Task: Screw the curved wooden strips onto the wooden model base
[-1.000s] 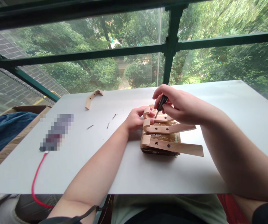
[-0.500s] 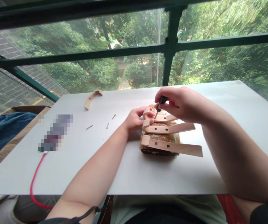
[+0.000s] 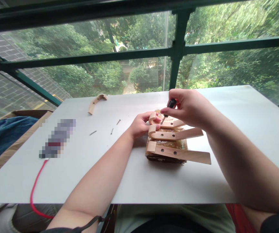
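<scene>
My right hand [image 3: 184, 105] is closed on a black-handled screwdriver [image 3: 171, 104], whose tip meets a screw near the curled end of the farthest wooden hook [image 3: 167, 124]. My left hand [image 3: 144, 124] grips that hook's curled end, fingers on both sides of it. Two more wooden hooks lie nearer to me, the middle one [image 3: 178, 133] and the nearest one [image 3: 187, 154], each with two screw heads showing. All three rest across a brown block wrapped in clear tape [image 3: 166, 159]. My right hand hides part of the farthest hook's straight end.
A loose wooden hook [image 3: 95, 103] lies at the table's back left. Several screws [image 3: 93, 132] are scattered left of my left hand. A pixelated object [image 3: 59, 137] with a red cord [image 3: 34, 187] lies farther left, beside a cardboard box [image 3: 30, 113]. Windows stand behind the white table [image 3: 120, 181].
My right hand has shifted slightly to the right and turned about the screwdriver, and the handle leans more to the right. The left hand keeps its place on the hook.
</scene>
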Demonstrator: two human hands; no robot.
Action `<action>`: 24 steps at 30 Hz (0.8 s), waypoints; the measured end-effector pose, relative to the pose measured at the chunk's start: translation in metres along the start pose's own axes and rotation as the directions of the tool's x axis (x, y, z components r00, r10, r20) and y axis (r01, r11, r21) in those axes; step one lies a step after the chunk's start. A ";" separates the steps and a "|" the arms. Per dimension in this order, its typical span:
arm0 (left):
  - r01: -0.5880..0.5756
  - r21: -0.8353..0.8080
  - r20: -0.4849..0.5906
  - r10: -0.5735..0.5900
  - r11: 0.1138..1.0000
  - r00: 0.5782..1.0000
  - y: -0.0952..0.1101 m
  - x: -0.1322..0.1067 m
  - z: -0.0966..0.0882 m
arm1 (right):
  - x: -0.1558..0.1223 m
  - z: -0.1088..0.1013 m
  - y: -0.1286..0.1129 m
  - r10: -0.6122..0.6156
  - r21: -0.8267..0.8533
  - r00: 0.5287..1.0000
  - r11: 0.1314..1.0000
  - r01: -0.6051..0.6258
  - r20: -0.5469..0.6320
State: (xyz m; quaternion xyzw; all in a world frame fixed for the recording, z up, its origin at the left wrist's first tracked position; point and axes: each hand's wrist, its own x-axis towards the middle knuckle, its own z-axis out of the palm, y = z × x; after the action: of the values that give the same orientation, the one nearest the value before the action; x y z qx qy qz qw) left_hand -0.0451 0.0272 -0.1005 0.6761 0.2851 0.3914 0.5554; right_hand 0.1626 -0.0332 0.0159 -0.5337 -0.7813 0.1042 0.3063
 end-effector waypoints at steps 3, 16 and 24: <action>0.005 -0.008 -0.001 -0.005 1.000 1.000 0.000 0.000 0.000 | 0.000 0.003 0.000 0.004 -0.007 1.000 1.000 -0.004 -0.022; 0.034 -0.013 -0.018 -0.035 0.999 0.999 -0.001 0.000 0.000 | 0.000 0.008 0.004 -0.082 0.102 0.997 0.991 0.082 -0.005; 0.033 -0.008 0.005 -0.033 0.999 0.999 0.001 -0.001 0.000 | -0.005 -0.013 0.004 -0.186 0.132 0.948 0.979 0.156 0.257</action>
State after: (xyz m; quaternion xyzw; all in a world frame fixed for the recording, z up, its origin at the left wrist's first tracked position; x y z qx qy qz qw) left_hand -0.0457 0.0265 -0.0993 0.6700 0.2931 0.3815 0.5654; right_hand 0.1741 -0.0384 0.0222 -0.4270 -0.8520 0.1914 0.2349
